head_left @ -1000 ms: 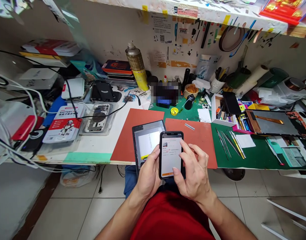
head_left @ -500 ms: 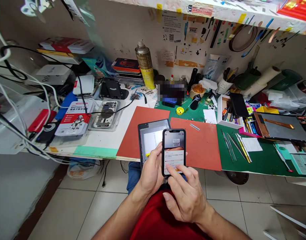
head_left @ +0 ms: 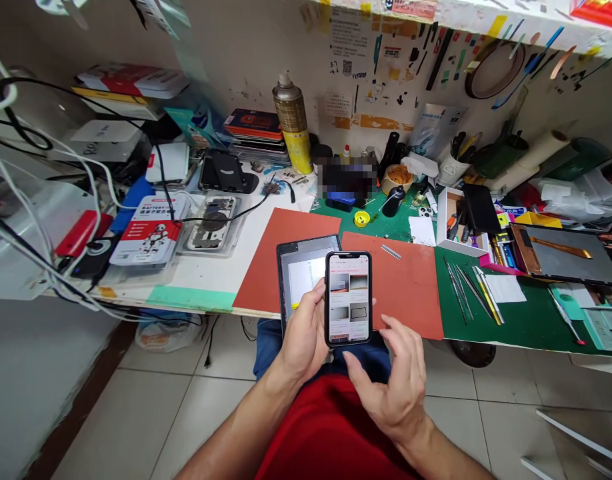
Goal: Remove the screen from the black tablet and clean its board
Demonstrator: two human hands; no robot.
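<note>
The phone (head_left: 349,300) was gripped along its side by the left hand (head_left: 303,340), overlapping the tabletop (head_left: 221,273) at its front edge in view. Its long axis ran front to back, top end toward the back edge. Its single-picture page had given way to a picture grid; the right hand (head_left: 399,373) had lifted off, fingers loosely spread, leaving the screen unobstructed. The tablet (head_left: 286,267) lay just beside, leftward.

There are two hands (head_left: 303,343), one lit phone (head_left: 349,300), one tablet (head_left: 287,267), two orange mats (head_left: 411,287), one spray can (head_left: 293,123), one little round yellow tub (head_left: 361,219) and one hanging ring (head_left: 469,79).
</note>
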